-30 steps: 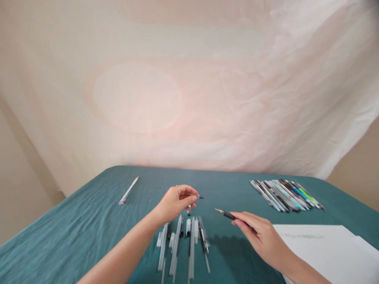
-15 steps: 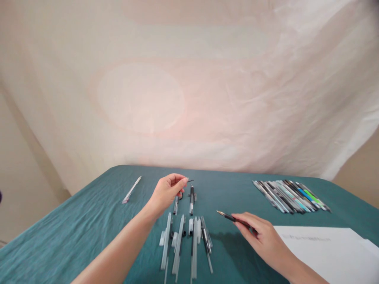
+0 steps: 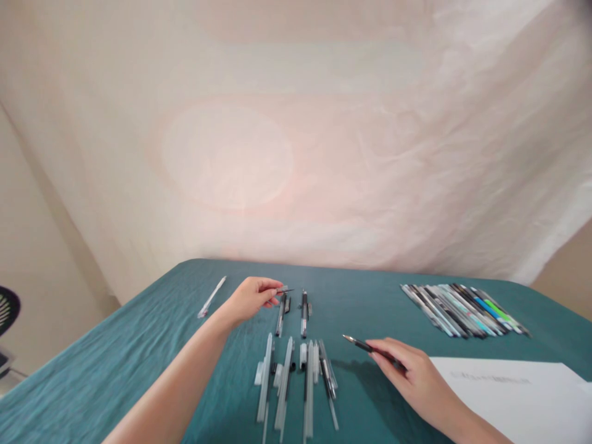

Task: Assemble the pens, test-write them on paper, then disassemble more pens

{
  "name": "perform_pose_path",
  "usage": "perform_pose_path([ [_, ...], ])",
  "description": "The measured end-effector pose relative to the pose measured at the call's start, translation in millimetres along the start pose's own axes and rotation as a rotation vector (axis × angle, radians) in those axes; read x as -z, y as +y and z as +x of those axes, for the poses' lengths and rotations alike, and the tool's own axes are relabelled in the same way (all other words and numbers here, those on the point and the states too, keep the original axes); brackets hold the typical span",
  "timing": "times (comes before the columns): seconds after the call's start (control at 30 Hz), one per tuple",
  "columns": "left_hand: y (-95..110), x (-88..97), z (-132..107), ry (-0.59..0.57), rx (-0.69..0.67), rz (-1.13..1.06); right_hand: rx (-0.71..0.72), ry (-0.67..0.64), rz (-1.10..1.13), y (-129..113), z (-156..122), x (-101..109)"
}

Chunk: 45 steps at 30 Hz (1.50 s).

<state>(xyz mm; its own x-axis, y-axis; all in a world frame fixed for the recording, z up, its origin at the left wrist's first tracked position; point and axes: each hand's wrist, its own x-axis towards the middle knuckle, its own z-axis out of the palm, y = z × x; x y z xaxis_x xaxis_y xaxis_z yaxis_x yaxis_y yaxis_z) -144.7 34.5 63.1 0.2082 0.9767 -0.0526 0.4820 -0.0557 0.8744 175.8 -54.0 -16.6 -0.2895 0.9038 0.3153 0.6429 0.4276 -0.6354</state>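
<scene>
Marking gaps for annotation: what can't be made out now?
All in the head view:
- Writing: too small, blurred.
- Paper: cut off by right edge.
- Round black object: cut off by left edge.
- Pen: partly behind right hand.
- Thin piece: partly behind left hand.

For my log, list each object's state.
Thin dark rod: pinched in left hand.
Slim black pen: held in right hand, tip bare.
Slim white pen: lying alone.
Two black-and-clear pens: lying apart.
Clear plastic pen parts: clustered.
Multicoloured pens: side by side.
White paper: flat, faintly marked.
Teal cloth: wrinkled.
Round black grille: partly visible.
</scene>
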Motion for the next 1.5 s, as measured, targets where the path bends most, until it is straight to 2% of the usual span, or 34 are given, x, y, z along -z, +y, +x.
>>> perform_pose_path([
  [0.37,-2.1,-0.3,0.6,-0.013,-0.024,-0.026,0.01,-0.017,-0.024,2.6,0.4,-2.0],
  [0.57,-7.4,11.6,1.6,0.048,-0.113,0.226,0.022,-0.013,-0.034,-0.3,0.0,-1.9],
  [0.63,-14.6,20.1,2.0,0.014,-0.103,0.316,0.023,-0.018,-0.027,-1.5,0.2,-1.9],
  [0.73,-30.0,30.1,2.8,-0.108,-0.023,0.357,0.029,-0.02,-0.026,-1.0,0.1,-2.9],
  [0.83,-45.7,31.1,5.5,-0.156,0.058,0.399,0.023,-0.017,-0.052,2.1,-0.8,-4.6],
  [0.97,-57.6,23.4,11.5,-0.104,0.054,0.469,0.033,-0.018,-0.067,5.1,-1.8,-5.9],
  [1.17,-54.5,10.1,16.5,0.021,-0.021,0.565,0.036,-0.02,-0.052,5.0,-1.7,-6.0],
  [1.23,-50.9,2.0,16.8,0.105,-0.102,0.595,0.026,-0.027,-0.048,4.5,-1.7,-5.7],
  [1.3,-47.1,-8.3,16.6,0.168,-0.254,0.616,0.015,-0.029,-0.046,3.8,-1.7,-5.2],
  [1.4,-43.2,-23.8,15.5,0.145,-0.426,0.639,0.013,-0.031,-0.039,2.3,-1.6,-4.8],
  [1.5,-44.2,-35.0,14.7,0.117,-0.461,0.705,0.02,-0.032,-0.029,0.7,-1.3,-4.5],
])
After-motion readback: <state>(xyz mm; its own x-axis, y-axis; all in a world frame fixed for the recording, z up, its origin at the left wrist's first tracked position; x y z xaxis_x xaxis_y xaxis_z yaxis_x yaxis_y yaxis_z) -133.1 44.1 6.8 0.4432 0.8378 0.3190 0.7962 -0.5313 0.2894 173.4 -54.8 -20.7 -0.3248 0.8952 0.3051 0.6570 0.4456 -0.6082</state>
